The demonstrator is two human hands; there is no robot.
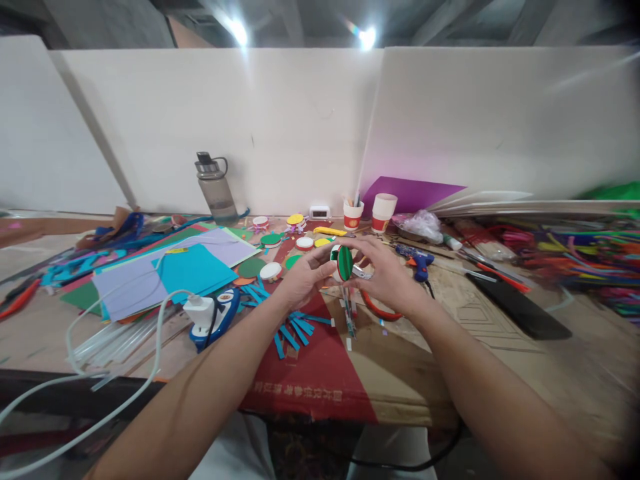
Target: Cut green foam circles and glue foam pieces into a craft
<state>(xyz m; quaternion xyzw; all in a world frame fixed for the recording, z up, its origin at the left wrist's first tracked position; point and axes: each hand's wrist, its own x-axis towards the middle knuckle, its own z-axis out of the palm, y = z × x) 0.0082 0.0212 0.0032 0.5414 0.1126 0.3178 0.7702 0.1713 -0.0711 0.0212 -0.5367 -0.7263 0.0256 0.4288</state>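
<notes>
Both hands are up over the middle of the table (500,313), pinching one small round cap with a green paper disc (345,263) on its face: left hand (300,275) fingers closed on its left edge, right hand (385,277) closed on the right. Looks like a press-and-align step; next move needs steady hold and square seating. Paper cup (353,215) holds sticks or pens; second cup (383,213), contents not visible. Bottle (216,189) looks near empty.

The craft sticks (590,257) at three o'clock are blurred and cut by the frame's edge; the right hand (387,277) hides part of the green disc (344,263).
</notes>
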